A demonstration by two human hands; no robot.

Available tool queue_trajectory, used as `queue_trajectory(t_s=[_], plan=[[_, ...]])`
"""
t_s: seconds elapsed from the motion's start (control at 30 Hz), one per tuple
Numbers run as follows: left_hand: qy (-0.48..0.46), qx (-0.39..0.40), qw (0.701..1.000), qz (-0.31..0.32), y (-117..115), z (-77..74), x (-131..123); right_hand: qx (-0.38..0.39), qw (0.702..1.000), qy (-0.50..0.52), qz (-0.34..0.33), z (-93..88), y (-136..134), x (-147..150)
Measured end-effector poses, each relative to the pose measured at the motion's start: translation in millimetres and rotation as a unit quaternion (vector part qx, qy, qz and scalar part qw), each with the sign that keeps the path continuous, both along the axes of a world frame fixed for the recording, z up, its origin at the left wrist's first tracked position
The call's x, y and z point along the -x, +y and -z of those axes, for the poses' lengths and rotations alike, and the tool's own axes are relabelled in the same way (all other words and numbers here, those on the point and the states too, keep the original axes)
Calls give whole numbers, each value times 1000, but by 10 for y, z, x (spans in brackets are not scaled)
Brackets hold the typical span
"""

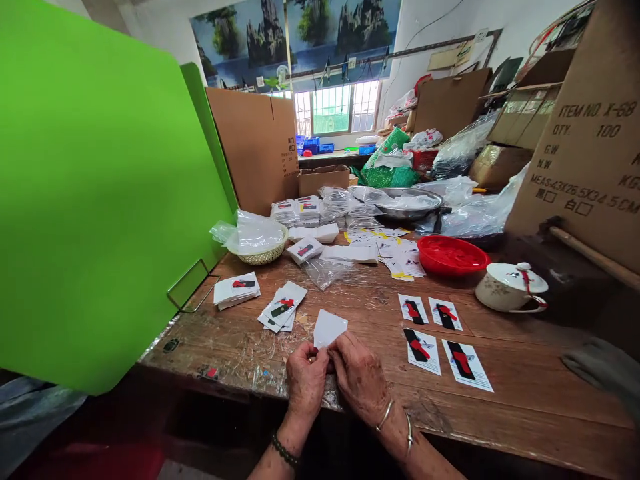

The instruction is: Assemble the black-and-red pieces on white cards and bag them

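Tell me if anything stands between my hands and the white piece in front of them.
Nothing visible does: the left hand and right hand meet at the white piece's near end. The nearest card pile lies off to its left, four loose cards to its right.

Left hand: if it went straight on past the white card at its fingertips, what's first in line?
Likely the clear plastic lying on the table, beyond the white card. Depth is hard to judge from one view.
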State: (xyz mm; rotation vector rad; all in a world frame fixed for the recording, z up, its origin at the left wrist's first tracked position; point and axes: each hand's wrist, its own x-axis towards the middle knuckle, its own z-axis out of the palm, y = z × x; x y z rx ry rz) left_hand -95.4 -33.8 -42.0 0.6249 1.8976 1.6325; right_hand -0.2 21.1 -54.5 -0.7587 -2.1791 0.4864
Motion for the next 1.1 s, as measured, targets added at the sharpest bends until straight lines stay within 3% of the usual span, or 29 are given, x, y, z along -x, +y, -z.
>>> queue_trajectory(t_s=[0.1, 0.23, 0.47, 0.57, 0.63, 0.73, 0.8, 0.93, 1.03, 1.1], plan=[[123, 79, 989, -28, 14, -48, -3, -55, 998, 33, 29, 54, -51, 27], [176, 115, 977, -41, 23, -134, -16, -109, 990, 70, 60, 72, -123, 52], [156, 36, 987, -27, -24, -91, -85, -72, 993, -3, 95, -21, -29, 107], [64, -20, 998, 1, -78, -61, -119, -18, 994, 40, 96, -88, 99, 123], [-75, -71, 993, 52, -108, -101, -117, 20, 993, 95, 68, -120, 153, 118], [-325, -145, 927, 119, -101, -252, -80, 68, 983, 170, 14, -176, 143, 94], [-425, -175, 885, 80, -40, -372, -54, 79, 979, 190, 0, -229, 95, 79], [-469, -155, 869, -39, 164, -518, -77, 7, 986, 160, 53, -287, 30, 75], [-476, -125, 868, -58, 290, -516, -165, -63, 985, 122, 102, -235, 18, 66], [-469, -117, 874, -58, 350, -476, -235, -71, 986, 101, 116, -192, 11, 27]])
